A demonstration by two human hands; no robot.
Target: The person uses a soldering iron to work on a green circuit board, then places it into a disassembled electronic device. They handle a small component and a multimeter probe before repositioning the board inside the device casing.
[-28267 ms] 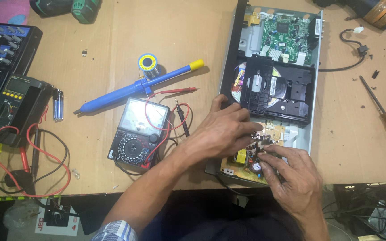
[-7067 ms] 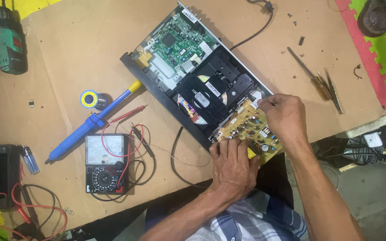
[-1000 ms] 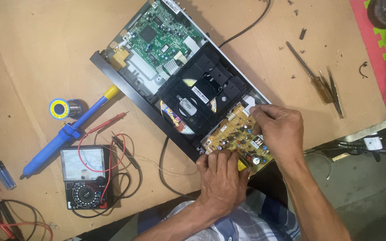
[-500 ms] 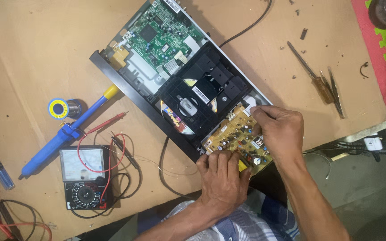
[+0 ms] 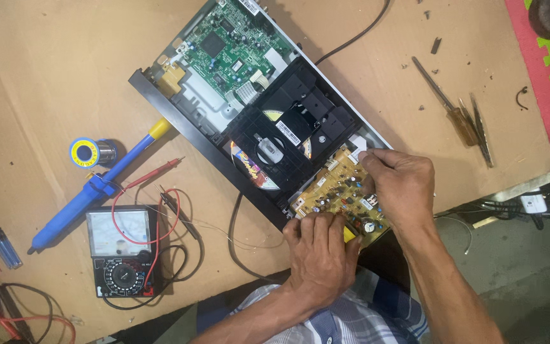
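The fingertips of the left hand (image 5: 321, 250) press down on the near edge of the tan, component-studded circuit board (image 5: 340, 194), while the right hand (image 5: 402, 185) pinches its far corner with curled fingers beside a white ribbon connector (image 5: 356, 144). The board sits at the near end of the open black disc-player chassis (image 5: 179, 121), close to the front edge of the brown worktop (image 5: 52, 76). This looks like seating or freeing the board; the next move calls for an even, gentle hold at both edges.

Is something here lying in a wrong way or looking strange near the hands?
Yes. The tan circuit board sits tilted at the open player chassis, its near end past the table edge, held by the left hand and right hand. Small debris bits lie scattered near the screwdriver.
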